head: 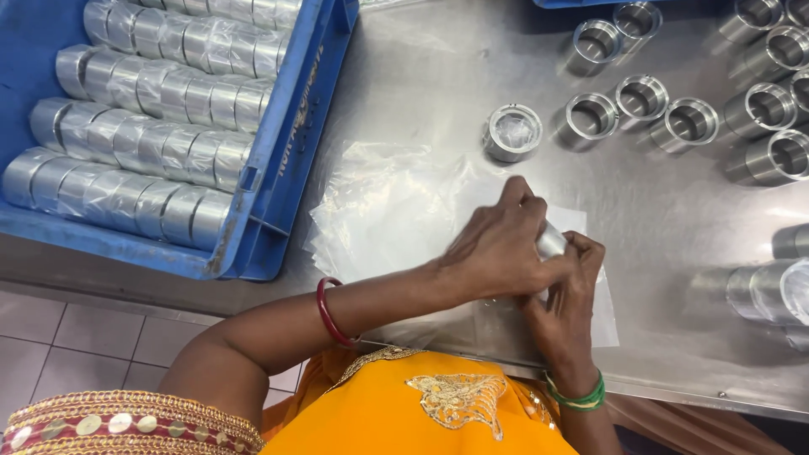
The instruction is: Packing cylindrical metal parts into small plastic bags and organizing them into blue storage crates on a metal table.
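Both hands meet over one small metal ring (pixel 552 242), a short shiny cylinder. Left hand (pixel 497 248) is curled over the top of it, fingers closed round the ring; right hand (pixel 569 286) pinches in from the near side, fingers closed against the same piece and what looks like thin clear film. Ring mostly hidden, only a sliver of its side shows between the hands

It sits just above a stack of clear plastic bags (pixel 396 211) lying flat on the steel table (pixel 438 76), near the table's near edge

Step in hand, as judged: bagging or wrapping the ring in film. Whether it is already inside a bag can't be told. Next move calls for keeping the film mouth open with one hand while the other slides or folds, without dropping the piece

Far of the hands, one wrapped ring (pixel 512 131) stands alone. Far right, bare metal rings (pixel 691 120) stand in loose rows. Right edge, larger cylinders (pixel 763 291) lie on their sides. Far left, blue crate (pixel 291 143) holds rows of wrapped pieces (pixel 143 126)
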